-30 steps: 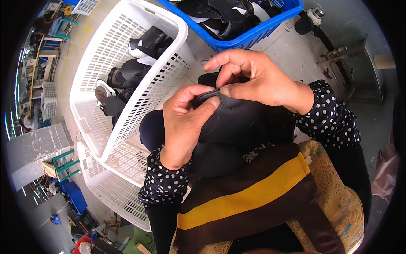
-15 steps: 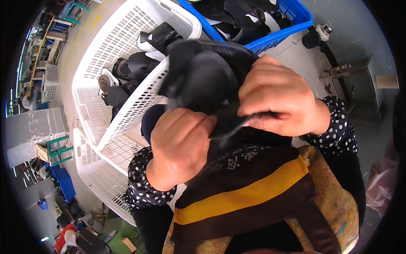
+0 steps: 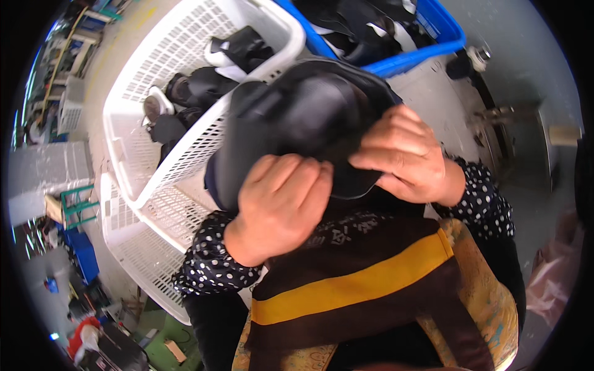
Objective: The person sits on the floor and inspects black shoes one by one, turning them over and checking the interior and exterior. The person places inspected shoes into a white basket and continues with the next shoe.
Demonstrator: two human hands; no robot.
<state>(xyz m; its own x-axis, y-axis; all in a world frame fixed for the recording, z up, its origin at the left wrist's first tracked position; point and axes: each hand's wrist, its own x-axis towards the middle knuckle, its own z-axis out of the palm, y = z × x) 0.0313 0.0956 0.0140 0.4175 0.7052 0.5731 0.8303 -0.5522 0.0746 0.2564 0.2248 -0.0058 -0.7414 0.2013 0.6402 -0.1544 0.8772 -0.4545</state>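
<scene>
I'm gripping the black leather-like piece [image 3: 297,108] beyond my brown-and-yellow apron [image 3: 356,282], left hand [image 3: 283,204] and right hand [image 3: 405,154] curled closely around its near edge, judging it light, pliable, smooth, best pinched there.

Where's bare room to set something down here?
Pale floor between the blue basket and right hand looks mostly open, as does the lower-left end of the upper white basket. Crowded: the blue basket, and beyond the left hand, where black material spreads.
</scene>
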